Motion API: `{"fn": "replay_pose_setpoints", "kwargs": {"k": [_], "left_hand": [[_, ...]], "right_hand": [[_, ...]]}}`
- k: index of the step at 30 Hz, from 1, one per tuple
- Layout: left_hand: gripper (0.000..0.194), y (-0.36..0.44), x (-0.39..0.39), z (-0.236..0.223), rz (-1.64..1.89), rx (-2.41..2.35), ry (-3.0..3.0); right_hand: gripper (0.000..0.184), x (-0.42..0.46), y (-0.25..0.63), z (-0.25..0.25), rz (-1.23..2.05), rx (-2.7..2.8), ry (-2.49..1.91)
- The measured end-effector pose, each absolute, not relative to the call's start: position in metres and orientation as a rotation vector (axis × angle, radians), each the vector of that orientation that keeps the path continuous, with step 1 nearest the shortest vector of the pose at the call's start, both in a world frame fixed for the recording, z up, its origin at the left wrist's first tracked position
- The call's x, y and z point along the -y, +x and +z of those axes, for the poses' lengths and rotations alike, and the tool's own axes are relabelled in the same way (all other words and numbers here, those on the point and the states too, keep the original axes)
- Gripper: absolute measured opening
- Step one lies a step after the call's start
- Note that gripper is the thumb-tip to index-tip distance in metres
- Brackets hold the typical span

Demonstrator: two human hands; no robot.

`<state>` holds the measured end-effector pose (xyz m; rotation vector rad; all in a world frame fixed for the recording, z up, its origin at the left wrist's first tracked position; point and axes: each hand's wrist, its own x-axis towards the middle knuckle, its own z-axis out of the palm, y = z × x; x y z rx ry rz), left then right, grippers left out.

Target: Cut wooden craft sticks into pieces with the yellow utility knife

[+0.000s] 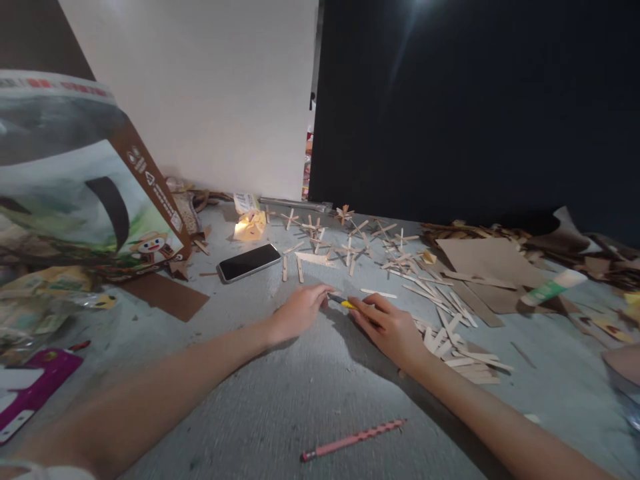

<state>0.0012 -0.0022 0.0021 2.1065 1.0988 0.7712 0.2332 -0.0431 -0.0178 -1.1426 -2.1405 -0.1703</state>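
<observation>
My right hand (393,327) is closed around a yellow utility knife (349,305), its dark blade pointing left. The blade tip is right by the fingertips of my left hand (300,310), which are pinched together. Whatever sits in that pinch is small and mostly hidden by the fingers. Just beyond my hands lies a lone wooden craft stick (379,293). Behind it spread several small crossed-stick pieces (349,250). Loose craft sticks (445,340) are heaped beside my right wrist. A pink pencil (354,440) rests on the grey table between my forearms.
A black phone (250,262) lies beyond my left hand. Large plastic bag (90,193) and purple object (37,387) are on the left. Cardboard sheets (493,270) and a green-white glue stick (554,287) are on the right. Part of another person (624,363) shows at the right edge.
</observation>
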Motion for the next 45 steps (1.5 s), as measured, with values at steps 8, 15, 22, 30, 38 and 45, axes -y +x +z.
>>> {"fn": "replay_pose_setpoints", "kwargs": {"k": [8,15,22,30,38,45], "left_hand": [[0.034,0.0038,0.0028,0.0037,0.824,-1.135,2.019],[0.033,0.0037,0.0036,0.0042,0.807,-1.129,2.035],[0.033,0.0019,0.0024,-0.0004,0.798,-1.089,2.096],[0.034,0.003,0.0028,0.0012,0.776,-1.12,2.09],[0.035,0.0033,0.0021,-0.0008,0.761,-1.123,2.098],[0.034,0.0039,0.0042,0.0019,0.781,-1.106,2.059]], "right_hand": [[0.037,0.043,0.2329,-0.0168,-0.138,2.162,-1.146],[0.038,0.0433,0.2334,-0.0159,-0.134,2.169,-1.151],[0.036,0.0433,0.2329,-0.0159,-0.174,2.184,-1.149],[0.035,0.0459,0.2321,-0.0155,-0.389,2.207,-1.174],[0.03,0.0484,0.2303,-0.0124,-0.522,2.207,-1.151],[0.032,0.0433,0.2334,-0.0162,-0.285,2.166,-1.131]]}}
